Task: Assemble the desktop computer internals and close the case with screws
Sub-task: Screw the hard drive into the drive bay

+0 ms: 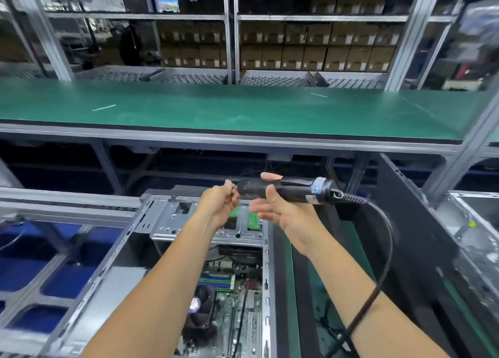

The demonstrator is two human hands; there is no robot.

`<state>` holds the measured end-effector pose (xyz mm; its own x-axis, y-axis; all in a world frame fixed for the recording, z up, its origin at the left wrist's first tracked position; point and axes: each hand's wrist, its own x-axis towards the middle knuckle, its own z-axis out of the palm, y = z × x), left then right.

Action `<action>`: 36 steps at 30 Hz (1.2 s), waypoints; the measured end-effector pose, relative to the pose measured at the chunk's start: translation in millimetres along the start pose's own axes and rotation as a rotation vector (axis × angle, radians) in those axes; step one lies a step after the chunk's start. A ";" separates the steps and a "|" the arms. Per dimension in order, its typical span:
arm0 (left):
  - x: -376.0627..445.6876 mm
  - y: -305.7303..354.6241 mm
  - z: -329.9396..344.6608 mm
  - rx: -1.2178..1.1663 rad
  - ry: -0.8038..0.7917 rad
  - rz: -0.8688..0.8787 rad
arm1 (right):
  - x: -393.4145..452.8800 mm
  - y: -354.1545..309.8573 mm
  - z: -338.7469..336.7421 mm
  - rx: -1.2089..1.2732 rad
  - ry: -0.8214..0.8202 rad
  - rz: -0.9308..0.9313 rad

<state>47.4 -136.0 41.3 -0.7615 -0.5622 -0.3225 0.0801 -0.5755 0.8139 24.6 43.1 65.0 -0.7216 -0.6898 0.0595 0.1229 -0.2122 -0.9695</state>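
An open desktop case [159,220] lies below my hands, its green motherboard [229,298] and round CPU cooler [198,303] exposed. My right hand [272,209] holds a black electric screwdriver [294,189] level above the case, with its cable [383,249] trailing down over my right forearm. My left hand [220,199] is pinched at the screwdriver's tip end; whatever is between its fingers is too small to see. A black side panel [413,222] stands upright to the right of the case.
A long green bench [243,112] runs across ahead, with shelving full of cardboard boxes [310,52] behind it. A second open case [475,228] sits at the right edge. Blue bins [54,276] lie under a metal frame on the left.
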 end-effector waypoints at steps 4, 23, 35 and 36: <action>8.8 15.5 -33.3 0.042 -0.103 -0.101 | 40.4 -2.4 37.6 -0.150 0.410 -0.052; -18.4 -2.3 -91.6 0.896 -0.419 0.333 | 86.2 4.6 100.7 0.005 0.417 -0.316; -10.6 -9.9 -125.2 1.176 -0.179 0.531 | 102.3 11.1 97.7 -0.039 0.341 -0.362; -11.8 -11.9 -129.6 1.222 -0.163 0.463 | 104.9 12.7 96.0 -0.042 0.339 -0.361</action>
<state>138.8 -199.5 -27.3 -0.8963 -0.4334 0.0941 -0.2107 0.6028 0.7696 15.8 -98.4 81.8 -0.8950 -0.3117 0.3190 -0.1981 -0.3630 -0.9105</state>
